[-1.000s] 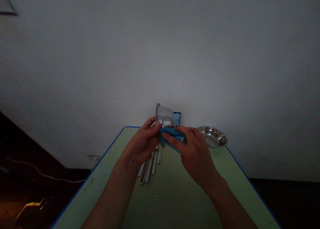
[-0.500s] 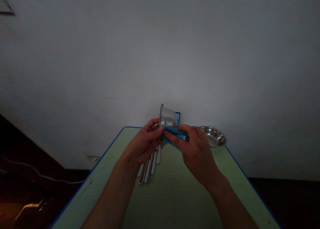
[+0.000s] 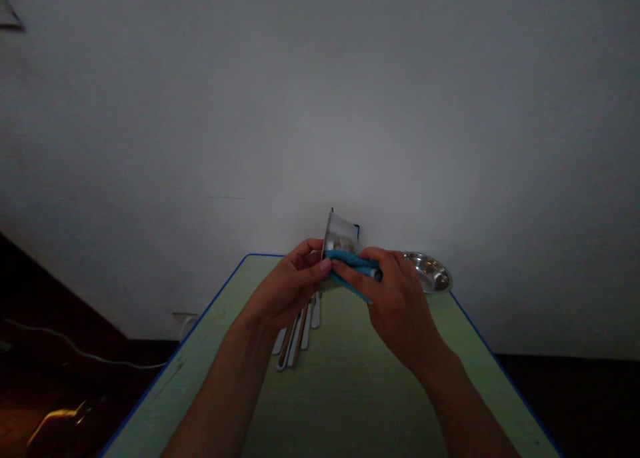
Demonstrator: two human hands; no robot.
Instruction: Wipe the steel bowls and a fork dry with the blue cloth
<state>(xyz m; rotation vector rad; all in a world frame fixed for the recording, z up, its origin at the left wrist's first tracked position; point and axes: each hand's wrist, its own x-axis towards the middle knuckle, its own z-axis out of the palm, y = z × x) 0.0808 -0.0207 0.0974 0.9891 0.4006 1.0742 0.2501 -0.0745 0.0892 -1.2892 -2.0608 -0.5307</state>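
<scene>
A small metal bowl (image 3: 341, 230) is held up on its side above the far part of the table, its rim facing left. My left hand (image 3: 297, 281) grips that rim, thumb in front and fingers behind. In my right hand (image 3: 393, 285) is a folded blue cloth (image 3: 350, 261), pressed against the lower outside of the bowl. The right fingers are closed round the cloth, and its far end reaches my left thumb. The bowl's inside is turned away from view.
Several utensils with long metal handles (image 3: 295, 341) lie on the pale green table (image 3: 340, 391), partly behind my left hand. A wide shiny metal bowl (image 3: 433, 273) stands at the right back edge. Behind the held bowl a phone (image 3: 357, 229) shows its corner. The wall (image 3: 320, 111) rises directly behind.
The bowl has tilted and shifted slightly right, covering more of the phone. My right hand and the cloth have moved a little to the right. Both grips stay the same.
</scene>
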